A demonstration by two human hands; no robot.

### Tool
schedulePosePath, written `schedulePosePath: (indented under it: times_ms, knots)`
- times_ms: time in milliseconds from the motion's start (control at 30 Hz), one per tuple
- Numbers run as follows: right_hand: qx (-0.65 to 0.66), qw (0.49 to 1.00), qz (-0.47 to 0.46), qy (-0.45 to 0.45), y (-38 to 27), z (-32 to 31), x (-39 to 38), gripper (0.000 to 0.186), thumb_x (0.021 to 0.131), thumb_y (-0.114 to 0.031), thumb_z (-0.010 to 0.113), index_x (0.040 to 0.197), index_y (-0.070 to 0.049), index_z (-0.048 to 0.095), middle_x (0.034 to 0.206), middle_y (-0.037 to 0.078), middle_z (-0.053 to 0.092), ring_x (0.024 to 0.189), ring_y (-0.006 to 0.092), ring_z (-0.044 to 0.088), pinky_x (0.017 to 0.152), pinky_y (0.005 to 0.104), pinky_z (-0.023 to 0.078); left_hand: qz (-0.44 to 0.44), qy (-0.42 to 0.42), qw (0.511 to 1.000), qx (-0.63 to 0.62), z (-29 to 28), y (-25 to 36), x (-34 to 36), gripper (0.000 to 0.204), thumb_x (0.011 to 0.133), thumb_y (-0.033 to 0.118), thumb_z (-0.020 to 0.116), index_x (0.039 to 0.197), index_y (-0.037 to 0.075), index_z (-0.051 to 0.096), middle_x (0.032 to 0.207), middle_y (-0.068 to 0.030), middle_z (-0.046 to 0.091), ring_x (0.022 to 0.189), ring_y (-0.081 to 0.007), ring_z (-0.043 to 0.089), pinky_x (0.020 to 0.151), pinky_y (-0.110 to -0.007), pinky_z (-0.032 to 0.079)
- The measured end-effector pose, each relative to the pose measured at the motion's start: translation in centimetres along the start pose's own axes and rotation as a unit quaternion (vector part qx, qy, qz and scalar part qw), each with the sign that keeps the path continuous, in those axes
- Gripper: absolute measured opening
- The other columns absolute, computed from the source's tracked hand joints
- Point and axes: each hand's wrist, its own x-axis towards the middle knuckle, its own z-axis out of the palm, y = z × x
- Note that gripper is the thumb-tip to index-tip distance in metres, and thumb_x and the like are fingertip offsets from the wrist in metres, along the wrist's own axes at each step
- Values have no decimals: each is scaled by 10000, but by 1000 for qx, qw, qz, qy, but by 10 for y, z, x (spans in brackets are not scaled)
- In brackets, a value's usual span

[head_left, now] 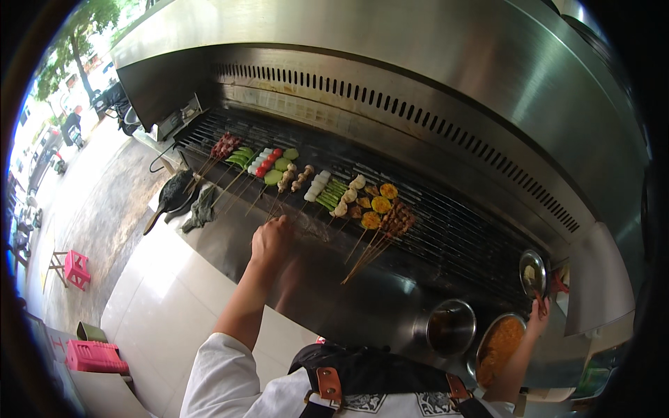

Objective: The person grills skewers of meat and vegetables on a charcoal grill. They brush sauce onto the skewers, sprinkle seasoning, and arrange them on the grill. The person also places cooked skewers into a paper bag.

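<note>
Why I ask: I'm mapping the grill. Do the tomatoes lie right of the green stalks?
No, the tomatoes lie left of the green stalks.

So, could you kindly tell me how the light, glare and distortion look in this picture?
Head view: daylight nearly washes out the street at left; bright reflections on the tiles and a sheen on the hood; the grill looks dark, though the skewers are fairly clear; the hood's edges bow, and black closes in around the rim.
</note>
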Motion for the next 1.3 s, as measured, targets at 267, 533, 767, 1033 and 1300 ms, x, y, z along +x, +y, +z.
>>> schedulePosePath:
  times_ms: [267, 533, 767, 1033, 1300]
  knots:
    - [-64, 991, 119, -25, -1, -16, -25, 683, 790, -335, 733, 1309, -3, 438, 1078, 90, 559, 906, 170, 527, 778, 284, 425, 57, 101, 982, -149, -2, -13, 3, 130, 851, 158, 556, 902, 84, 650, 860, -145, 649, 799, -350, 620, 707, -424, 502]
    - [-258, 963, 80, 18, -34, -28, -47, 714, 814, -462, 672, 1334, -38, 427, 1008, 83, 503, 836, 155, 491, 702, 291, 416, 52, 17, 995, -88, -2, -25, 13, 147, 860, 167, 541, 913, 91, 656, 856, -158, 648, 810, -350, 623, 712, -428, 502]
    - [-165, 978, -119, 45, -169, 30, -109, 489, 947, -344, 494, 1355, -84, 423, 998, 82, 484, 902, 197, 496, 793, 339, 416, 79, 73, 988, -114, -6, -26, 13, 133, 836, 176, 555, 862, 75, 638, 835, -152, 642, 754, -348, 626, 674, -435, 512]
    - [41, 880, -323, -345, -257, 127, -239, 354, 895, -66, 508, 1240, 15, 510, 923, 89, 575, 825, 160, 545, 776, 298, 453, 63, 55, 996, -29, -10, -25, 13, 90, 814, 157, 604, 872, 91, 627, 866, -120, 631, 740, -339, 622, 654, -426, 510]
    - [218, 544, -115, -802, -256, 182, -292, 405, 970, -304, 445, 1302, -76, 490, 1214, 88, 547, 1144, 230, 493, 998, 352, 355, 129, -6, 986, -109, -4, 4, -2, 135, 801, 215, 611, 836, 86, 628, 787, -137, 633, 699, -346, 630, 617, -425, 518]
